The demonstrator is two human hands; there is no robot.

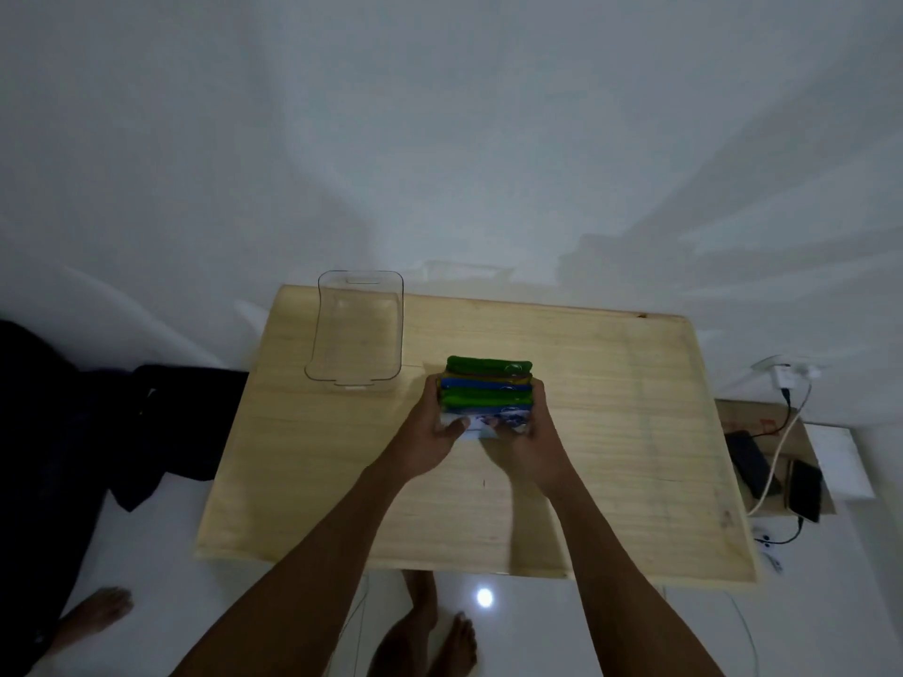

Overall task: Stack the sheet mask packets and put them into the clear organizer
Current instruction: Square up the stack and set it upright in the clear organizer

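A stack of sheet mask packets (488, 389), green, blue and white-blue, stands near the middle of the wooden table (611, 432). My left hand (435, 432) presses on the stack's left side and my right hand (532, 442) on its right side, so both hold it between them. The clear organizer (359, 329) sits at the table's back left, with nothing inside, a short way left of the stack.
Behind the table is a white wall. Dark cloth (161, 422) lies on the floor to the left. On the right a low stand (791, 461) holds a phone, a dark box and charger cables. Bare feet (430, 627) show below the table's front edge.
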